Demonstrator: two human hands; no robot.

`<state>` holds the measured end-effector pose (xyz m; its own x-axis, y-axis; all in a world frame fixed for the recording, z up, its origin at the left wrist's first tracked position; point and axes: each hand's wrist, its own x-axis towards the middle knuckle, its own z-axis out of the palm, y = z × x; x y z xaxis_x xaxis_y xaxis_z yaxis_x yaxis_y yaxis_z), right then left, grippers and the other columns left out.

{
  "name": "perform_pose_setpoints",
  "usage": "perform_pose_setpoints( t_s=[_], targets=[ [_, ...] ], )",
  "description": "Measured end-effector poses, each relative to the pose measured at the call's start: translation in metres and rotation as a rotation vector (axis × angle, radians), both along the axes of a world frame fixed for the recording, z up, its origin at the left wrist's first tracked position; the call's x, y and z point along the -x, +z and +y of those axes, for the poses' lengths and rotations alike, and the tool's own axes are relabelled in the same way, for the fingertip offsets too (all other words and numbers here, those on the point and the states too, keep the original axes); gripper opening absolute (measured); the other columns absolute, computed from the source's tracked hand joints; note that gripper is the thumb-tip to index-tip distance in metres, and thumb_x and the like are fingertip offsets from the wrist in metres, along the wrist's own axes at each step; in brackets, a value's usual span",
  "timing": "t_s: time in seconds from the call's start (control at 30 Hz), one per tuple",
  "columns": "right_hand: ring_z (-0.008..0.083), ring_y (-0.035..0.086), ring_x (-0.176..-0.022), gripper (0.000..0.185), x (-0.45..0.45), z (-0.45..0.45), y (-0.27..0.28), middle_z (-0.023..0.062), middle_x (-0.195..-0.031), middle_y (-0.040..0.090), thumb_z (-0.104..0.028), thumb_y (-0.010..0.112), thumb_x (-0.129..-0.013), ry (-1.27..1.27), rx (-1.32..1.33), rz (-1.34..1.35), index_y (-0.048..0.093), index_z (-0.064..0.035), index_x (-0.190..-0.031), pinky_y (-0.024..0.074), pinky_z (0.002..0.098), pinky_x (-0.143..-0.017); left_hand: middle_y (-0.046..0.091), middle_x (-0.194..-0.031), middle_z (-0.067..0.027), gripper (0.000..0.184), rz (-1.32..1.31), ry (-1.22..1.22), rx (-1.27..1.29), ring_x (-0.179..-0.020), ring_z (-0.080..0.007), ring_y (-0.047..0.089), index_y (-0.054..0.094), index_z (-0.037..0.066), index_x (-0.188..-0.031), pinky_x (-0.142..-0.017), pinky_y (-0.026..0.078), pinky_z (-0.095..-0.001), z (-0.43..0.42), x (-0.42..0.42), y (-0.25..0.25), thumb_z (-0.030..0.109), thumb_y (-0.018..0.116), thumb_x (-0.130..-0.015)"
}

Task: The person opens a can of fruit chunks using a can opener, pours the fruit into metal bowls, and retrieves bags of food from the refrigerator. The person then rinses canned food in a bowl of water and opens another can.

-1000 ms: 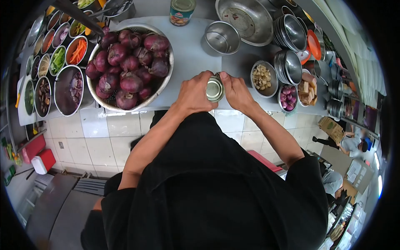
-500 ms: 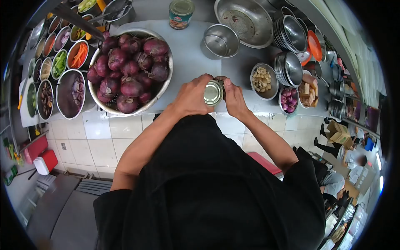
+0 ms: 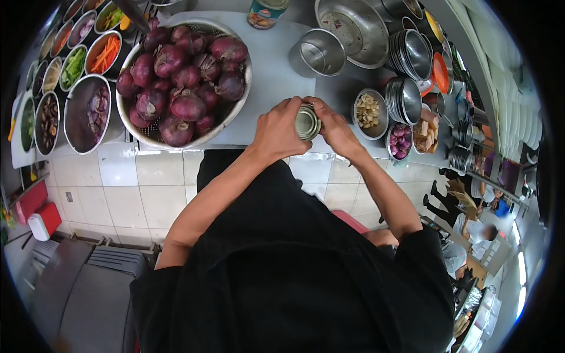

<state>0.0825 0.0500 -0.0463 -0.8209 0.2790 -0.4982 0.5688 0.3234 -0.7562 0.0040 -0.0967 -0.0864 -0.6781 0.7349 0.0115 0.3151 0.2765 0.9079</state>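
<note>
A tin can [image 3: 306,122] is held above the counter's front edge, its round metal lid facing me. My left hand [image 3: 280,130] is closed around the can's left side. Against its right side, my right hand [image 3: 338,129] is closed too, the fingertips of both hands nearly meeting at the far rim. The fingers under the can are hidden, and I cannot tell whether a small tool sits between my right hand and the rim. To the left stands a large perforated metal bowl [image 3: 240,112] heaped with red onions [image 3: 187,105].
Another labelled can [image 3: 266,13] and a steel pot [image 3: 318,53] stand farther back. At right are bowls of garlic [image 3: 368,112] and shallots [image 3: 400,141], and stacked metal bowls [image 3: 405,100]. Several containers of cut vegetables [image 3: 105,54] line the left. People [image 3: 471,229] are at far right.
My hands and the can have shifted slightly right in view, and the can has turned a little. The view has shifted, moving the counter items.
</note>
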Motion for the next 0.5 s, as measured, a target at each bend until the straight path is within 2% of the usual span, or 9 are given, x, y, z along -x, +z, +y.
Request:
perform_pose_setpoints(
  t_s=[0.03, 0.17, 0.27, 0.3, 0.5],
  targets=[
    [0.0362, 0.055, -0.118, 0.053, 0.002, 0.005, 0.000, 0.0187, -0.125, 0.061, -0.044, 0.022, -0.104, 0.011, 0.060, -0.061, 0.053, -0.0077, -0.128, 0.0407, 0.0403, -0.100, 0.064, -0.093, -0.0196, 0.056, 0.000, -0.009, 0.006, -0.084, -0.0427, 0.063, 0.052, 0.002, -0.104, -0.070, 0.051, -0.0481, -0.001, 0.002, 0.000, 0.014, 0.073, -0.054],
    [0.0426, 0.056, -0.113, 0.056, 0.009, -0.006, 0.014, 0.0216, -0.117, 0.063, -0.043, 0.017, -0.104, 0.114, -0.236, -0.105, 0.052, -0.0052, -0.125, 0.0409, 0.0441, -0.099, 0.064, -0.096, -0.0191, 0.058, -0.029, -0.062, 0.038, -0.085, -0.0423, 0.063, 0.053, 0.002, -0.105, -0.071, 0.052, -0.0478, -0.002, 0.008, 0.003, 0.015, 0.073, -0.053],
    [0.0435, 0.058, -0.110, 0.058, 0.004, -0.007, 0.008, 0.0219, -0.113, 0.065, -0.045, 0.017, -0.104, 0.016, -0.132, -0.057, 0.054, -0.0046, -0.125, 0.0414, 0.0440, -0.099, 0.064, -0.097, -0.0184, 0.058, -0.016, -0.093, 0.022, -0.086, -0.0420, 0.063, 0.053, 0.002, -0.106, -0.071, 0.052, -0.0476, -0.002, 0.012, 0.001, 0.014, 0.072, -0.052],
    [0.0405, 0.060, -0.110, 0.060, 0.004, -0.006, 0.007, 0.0220, -0.111, 0.066, -0.044, 0.019, -0.105, -0.044, -0.074, -0.093, 0.056, -0.0014, -0.124, 0.0427, 0.0418, -0.098, 0.064, -0.097, -0.0182, 0.058, -0.017, -0.095, 0.010, -0.086, -0.0419, 0.063, 0.053, 0.003, -0.106, -0.071, 0.053, -0.0475, -0.002, 0.013, -0.001, 0.013, 0.071, -0.052],
    [0.0349, 0.063, -0.108, 0.062, -0.005, -0.005, -0.001, 0.0229, -0.110, 0.066, -0.045, 0.021, -0.106, -0.034, -0.109, -0.016, 0.055, 0.0038, -0.124, 0.0445, 0.0378, -0.095, 0.064, -0.097, -0.0171, 0.056, -0.026, -0.109, -0.014, -0.087, -0.0407, 0.063, 0.054, 0.003, -0.105, -0.070, 0.053, -0.0475, -0.002, 0.010, -0.007, 0.012, 0.071, -0.052]
  ],
)
